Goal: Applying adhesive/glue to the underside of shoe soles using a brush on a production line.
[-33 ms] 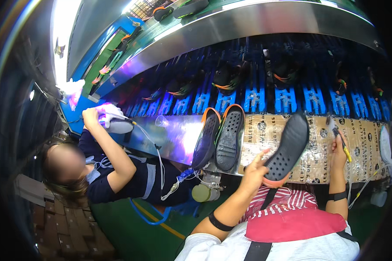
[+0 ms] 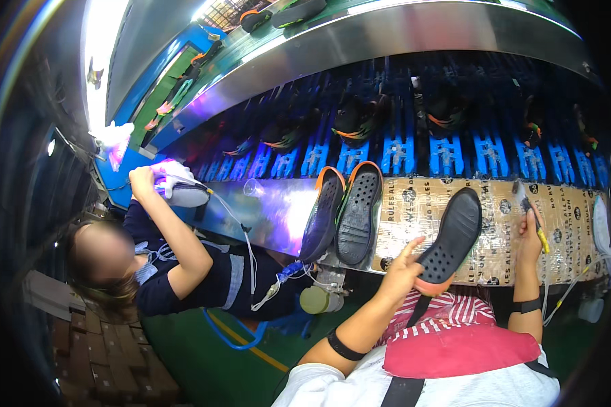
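My left hand [image 2: 402, 268] grips the heel end of a black shoe sole with an orange rim [image 2: 453, 235] and holds it tilted over the work ledge. Farther right, my right hand [image 2: 528, 232] is raised and closed around a thin tool with a yellow handle and dark tip [image 2: 535, 218]. Two more black soles, one orange-edged [image 2: 322, 214] and one green-edged [image 2: 358, 211], lean side by side on the ledge to the left of my hands.
The ledge is covered with taped brown cardboard [image 2: 414, 203]. Behind it runs a blue rack conveyor [image 2: 448, 152] carrying dark shoes [image 2: 357, 117]. A co-worker [image 2: 176, 268] sits at my left, one hand on a white item [image 2: 182, 191]. Green floor [image 2: 204, 353] lies below.
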`<action>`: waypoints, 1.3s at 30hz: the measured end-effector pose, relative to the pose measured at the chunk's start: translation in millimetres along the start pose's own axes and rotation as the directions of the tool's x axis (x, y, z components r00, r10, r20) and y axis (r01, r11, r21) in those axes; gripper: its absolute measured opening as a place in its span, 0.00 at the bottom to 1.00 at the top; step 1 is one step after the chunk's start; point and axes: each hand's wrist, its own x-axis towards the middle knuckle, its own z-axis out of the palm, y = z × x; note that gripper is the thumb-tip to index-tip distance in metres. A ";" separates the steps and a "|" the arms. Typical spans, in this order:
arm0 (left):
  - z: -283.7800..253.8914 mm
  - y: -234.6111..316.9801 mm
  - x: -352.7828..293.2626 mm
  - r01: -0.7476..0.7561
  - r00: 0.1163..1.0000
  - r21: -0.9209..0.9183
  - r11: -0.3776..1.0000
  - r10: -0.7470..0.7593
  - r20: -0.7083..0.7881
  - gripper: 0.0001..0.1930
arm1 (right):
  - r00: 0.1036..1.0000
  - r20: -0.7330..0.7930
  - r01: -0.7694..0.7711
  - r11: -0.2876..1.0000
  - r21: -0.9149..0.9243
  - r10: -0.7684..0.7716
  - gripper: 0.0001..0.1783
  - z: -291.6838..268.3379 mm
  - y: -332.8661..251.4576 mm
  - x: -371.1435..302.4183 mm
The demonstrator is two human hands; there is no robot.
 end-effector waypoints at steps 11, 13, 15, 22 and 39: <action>12.3 -30.8 13.7 0.436 0.889 -0.434 0.788 -0.301 0.346 0.31 | 0.971 -0.183 0.117 0.973 -0.200 -0.154 0.19 -55.3 -22.8 -11.6; 23.9 -38.4 14.4 0.538 0.822 -0.555 0.635 -0.247 0.514 0.31 | 0.956 -0.215 0.153 0.966 -0.210 -0.198 0.19 -57.9 -28.7 -14.0; 28.7 -52.4 18.4 0.535 0.826 -0.566 0.627 -0.249 0.506 0.32 | 0.963 -0.189 0.152 0.965 -0.215 -0.194 0.20 -67.6 -35.0 -17.0; 32.6 -54.2 10.3 0.582 0.789 -0.614 0.532 -0.189 0.584 0.32 | 0.969 -0.067 0.227 0.963 -0.146 -0.238 0.19 -52.1 -69.3 -39.9; 24.1 -42.0 10.8 0.217 0.933 -0.522 0.825 -0.018 0.360 0.39 | 0.999 0.025 0.028 0.997 -0.077 -0.026 0.15 -41.5 -28.2 -85.2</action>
